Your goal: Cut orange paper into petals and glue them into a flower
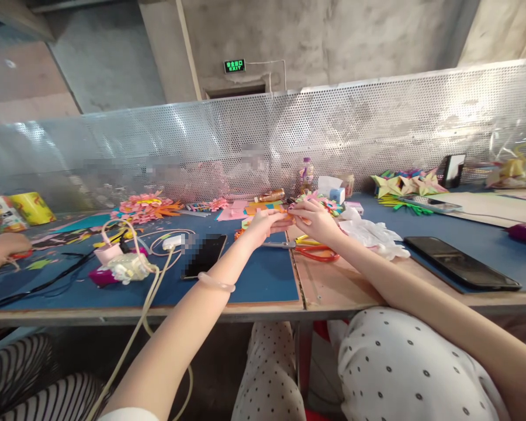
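Over the middle of the table my left hand (266, 225) and my right hand (316, 218) meet, fingertips together. Pinched between them is a small orange piece (288, 216) that looks like paper, mostly hidden by the fingers. Just below the hands lie scissors with red handles (319, 253), their blades pointing left. Beside them shows a yellow handle (305, 240). Behind my hands are orange paper sheets (263, 207) and pink paper sheets (233, 211). A colourful paper flower cluster (328, 203) sits partly hidden behind my right hand.
A black phone (206, 256) lies left, another phone (460, 263) right, beside crumpled white plastic (372, 234). Chargers on a power strip (129, 268) trail cables over the table edge. A co-worker's hand (4, 251) is far left. A perforated metal screen (228, 134) stands behind.
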{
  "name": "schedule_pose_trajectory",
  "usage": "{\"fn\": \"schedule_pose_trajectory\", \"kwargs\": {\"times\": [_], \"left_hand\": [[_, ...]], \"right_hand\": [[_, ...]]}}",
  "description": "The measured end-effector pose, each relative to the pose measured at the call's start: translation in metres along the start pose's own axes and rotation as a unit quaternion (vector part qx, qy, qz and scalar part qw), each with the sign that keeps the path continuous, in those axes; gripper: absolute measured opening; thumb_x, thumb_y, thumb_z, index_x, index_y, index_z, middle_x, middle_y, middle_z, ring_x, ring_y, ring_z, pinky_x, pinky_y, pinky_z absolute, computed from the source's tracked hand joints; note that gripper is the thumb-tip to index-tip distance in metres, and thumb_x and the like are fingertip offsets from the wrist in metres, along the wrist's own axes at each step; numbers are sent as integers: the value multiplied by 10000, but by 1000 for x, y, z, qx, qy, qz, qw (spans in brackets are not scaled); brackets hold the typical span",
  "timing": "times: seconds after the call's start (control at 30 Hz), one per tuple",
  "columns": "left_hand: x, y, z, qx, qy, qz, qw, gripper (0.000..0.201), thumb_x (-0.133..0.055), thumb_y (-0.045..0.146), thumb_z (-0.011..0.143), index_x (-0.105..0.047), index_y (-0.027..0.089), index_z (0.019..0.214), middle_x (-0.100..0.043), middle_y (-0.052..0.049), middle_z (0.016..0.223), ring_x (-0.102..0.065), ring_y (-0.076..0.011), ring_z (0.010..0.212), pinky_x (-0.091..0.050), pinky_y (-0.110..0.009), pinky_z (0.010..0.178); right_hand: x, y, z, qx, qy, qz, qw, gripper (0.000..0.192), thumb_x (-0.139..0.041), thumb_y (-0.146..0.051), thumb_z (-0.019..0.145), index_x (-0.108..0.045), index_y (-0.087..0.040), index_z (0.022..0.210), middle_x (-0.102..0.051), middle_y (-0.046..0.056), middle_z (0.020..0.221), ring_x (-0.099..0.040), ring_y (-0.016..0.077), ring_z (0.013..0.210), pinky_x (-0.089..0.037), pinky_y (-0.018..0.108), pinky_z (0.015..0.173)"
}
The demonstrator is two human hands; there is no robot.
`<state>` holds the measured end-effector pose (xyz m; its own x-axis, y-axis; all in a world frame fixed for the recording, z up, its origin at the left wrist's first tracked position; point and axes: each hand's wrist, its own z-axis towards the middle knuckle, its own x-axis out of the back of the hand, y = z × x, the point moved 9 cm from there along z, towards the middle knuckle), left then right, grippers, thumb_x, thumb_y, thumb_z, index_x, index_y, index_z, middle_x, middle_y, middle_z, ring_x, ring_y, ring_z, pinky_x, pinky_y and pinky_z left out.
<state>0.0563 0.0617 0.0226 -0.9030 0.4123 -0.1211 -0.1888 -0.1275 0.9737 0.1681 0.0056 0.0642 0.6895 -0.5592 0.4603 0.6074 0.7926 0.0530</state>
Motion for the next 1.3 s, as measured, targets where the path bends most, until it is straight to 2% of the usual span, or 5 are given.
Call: {"fn": "schedule_pose_trajectory", "kwargs": {"times": [0.5,0.73,0.97,1.1,1.3], "left_hand": [[-2,-3,2,-2,-29,-19,999,163,-663,192,783,-662,115,927,-731,-120,910,-697,-193,855,-507,-375,892],[-3,0,0,-16,-15,40,999,151,-691,170,747,-653,95,872,-723,-123,885,-698,-195,804,-523,-390,840],[-3,0,1,-42,-8,99,994,178,-700,185,747,-575,120,857,-717,-88,792,-704,-189,735,-540,-376,782],[0,1,-1,-33,21,115,993,185,-682,160,763,-537,138,876,-715,-74,774,-703,-177,695,-550,-363,756],[-3,1,3,-49,-2,108,993,202,-706,206,750,-553,120,850,-713,-91,786,-703,-193,760,-541,-401,802]], "right_hand": [[-5,-3,-2,51,-54,-54,996,273,-490,-195,874,-667,-221,1079,-650,92,984,-543,247,915,-469,427,819],[3,18,1,-113,16,93,989,174,-484,-227,865,-652,-195,832,-627,63,821,-565,193,780,-473,346,720],[-28,48,-16,-286,-61,216,931,227,-563,-384,814,-659,-192,739,-649,32,788,-595,176,753,-459,321,719],[-32,49,-19,-312,-64,263,911,264,-593,-436,789,-670,-186,762,-664,42,815,-608,187,783,-462,330,751],[-24,44,-12,-284,-39,235,929,257,-588,-420,792,-660,-183,721,-639,37,756,-596,181,738,-474,332,719]]}}
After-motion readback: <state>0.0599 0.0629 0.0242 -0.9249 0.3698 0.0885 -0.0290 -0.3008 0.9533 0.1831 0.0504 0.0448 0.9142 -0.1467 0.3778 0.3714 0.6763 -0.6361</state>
